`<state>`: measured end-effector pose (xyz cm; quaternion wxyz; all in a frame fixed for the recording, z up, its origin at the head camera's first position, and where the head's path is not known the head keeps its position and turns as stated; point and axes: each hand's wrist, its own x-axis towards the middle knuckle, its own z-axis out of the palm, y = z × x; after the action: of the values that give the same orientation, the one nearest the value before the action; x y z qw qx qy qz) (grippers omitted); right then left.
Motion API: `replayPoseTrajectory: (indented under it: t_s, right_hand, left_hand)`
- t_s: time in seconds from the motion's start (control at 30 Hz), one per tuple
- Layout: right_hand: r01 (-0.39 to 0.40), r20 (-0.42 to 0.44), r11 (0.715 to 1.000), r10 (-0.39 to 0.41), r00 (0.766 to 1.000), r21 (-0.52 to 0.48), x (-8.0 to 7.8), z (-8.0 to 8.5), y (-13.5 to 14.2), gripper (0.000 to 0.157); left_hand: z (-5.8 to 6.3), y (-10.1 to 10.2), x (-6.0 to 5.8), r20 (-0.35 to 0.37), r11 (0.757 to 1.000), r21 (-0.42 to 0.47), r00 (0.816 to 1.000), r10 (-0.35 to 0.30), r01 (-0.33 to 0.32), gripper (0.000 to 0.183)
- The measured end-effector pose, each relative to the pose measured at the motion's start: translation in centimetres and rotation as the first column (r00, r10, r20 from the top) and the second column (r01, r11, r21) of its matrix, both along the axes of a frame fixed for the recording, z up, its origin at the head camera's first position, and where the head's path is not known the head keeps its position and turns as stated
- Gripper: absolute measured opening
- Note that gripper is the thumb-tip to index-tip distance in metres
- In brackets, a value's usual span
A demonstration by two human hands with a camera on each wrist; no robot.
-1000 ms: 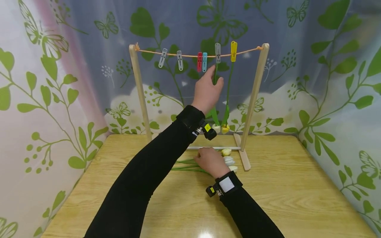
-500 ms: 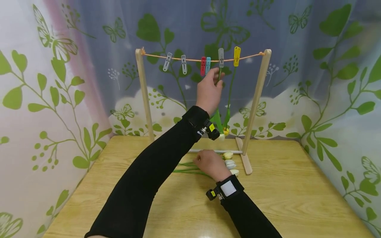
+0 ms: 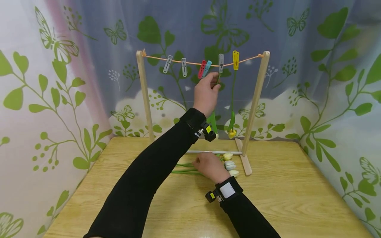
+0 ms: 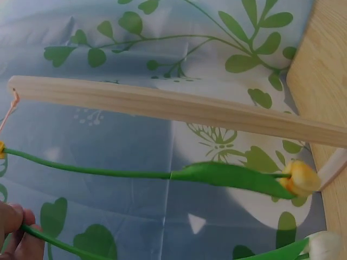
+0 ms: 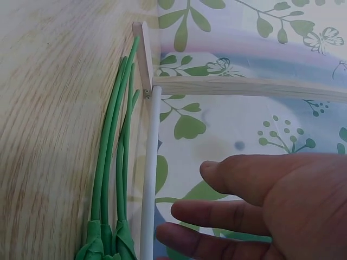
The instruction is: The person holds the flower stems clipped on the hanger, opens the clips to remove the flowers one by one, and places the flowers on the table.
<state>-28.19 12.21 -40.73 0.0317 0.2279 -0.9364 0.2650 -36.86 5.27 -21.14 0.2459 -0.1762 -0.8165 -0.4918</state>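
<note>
My left hand (image 3: 205, 94) pinches the green stem of a white tulip (image 4: 325, 245), which hangs head down just below a grey clothespin (image 3: 221, 62) on the orange line. Whether the clothespin bites the stem is hard to tell. Beside it, a yellow tulip (image 3: 232, 133) hangs upside down from a yellow clothespin (image 3: 235, 60). Low over the table, my right hand (image 3: 212, 166) holds nothing, its fingers loosely bent in the right wrist view. Behind and under it lie several tulips (image 3: 230, 165), pale yellow and white, their green stems (image 5: 111, 135) pointing left.
The line (image 3: 190, 62) runs between two wooden posts (image 3: 256, 102) joined low by a white rod (image 3: 220, 152). Red (image 3: 202, 69) and blue (image 3: 206, 69) clothespins hang left of the hand's clothespin; two more grey clothespins (image 3: 184, 67) hang farther left. A patterned curtain backs the wooden table (image 3: 285, 188).
My left fingers, straighter beside the stem a second ago, now pinch it. The white tulip has swung left, away from the yellow one. The red and blue clothespins have tilted. My right hand barely moved.
</note>
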Motion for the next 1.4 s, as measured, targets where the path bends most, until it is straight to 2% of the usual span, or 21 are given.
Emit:
replayPoseTrajectory:
  t_s: [0.23, 0.4, 0.5, 0.67, 0.77, 0.93, 1.13, 1.4]
  right_hand:
    - [-0.008, -0.016, 1.000, 0.008, 1.000, -0.019, 0.3, 0.1, 0.2, 0.047]
    - [0.008, -0.024, 1.000, -0.007, 1.000, 0.028, 0.2, 0.3, 0.8, 0.048]
    - [0.024, -0.050, 0.996, -0.020, 0.999, 0.087, -0.2, 0.8, 1.3, 0.049]
    - [0.034, -0.108, 0.990, -0.020, 0.994, 0.136, -0.9, 2.6, 2.3, 0.040]
    - [0.029, -0.114, 0.989, -0.013, 0.993, 0.143, -1.4, 4.2, 3.0, 0.043]
    - [0.032, -0.152, 0.987, -0.008, 0.988, 0.159, -2.0, 8.2, 4.1, 0.049]
    - [0.047, -0.269, 0.977, 0.011, 0.963, 0.210, -3.1, 13.5, 5.8, 0.046]
    - [0.153, -0.381, 0.956, -0.048, 0.923, 0.252, -4.3, 20.3, 8.1, 0.036]
  left_hand:
    - [-0.1, -0.3, -0.1, -0.019, 0.998, -0.049, 1.000, 0.025, -0.026, 0.041]
    - [-0.1, -0.8, 0.0, -0.021, 0.998, -0.048, 0.999, 0.037, -0.038, 0.040]
    - [-0.1, -1.1, 0.0, -0.025, 0.998, -0.050, 0.999, 0.041, -0.042, 0.040]
    - [-0.1, -1.2, -0.1, -0.027, 0.997, -0.067, 0.999, 0.047, -0.049, 0.041]
    - [-0.4, -1.2, -0.3, -0.018, 0.997, -0.065, 0.999, 0.051, -0.052, 0.042]
    - [-1.2, -1.1, -0.6, -0.026, 0.996, -0.080, 0.999, 0.036, -0.038, 0.043]
    - [-1.9, -0.9, -0.7, -0.040, 0.996, -0.086, 0.999, 0.027, -0.030, 0.042]
    - [-2.3, -0.4, -0.7, -0.037, 0.994, -0.108, 0.999, 0.013, -0.017, 0.041]
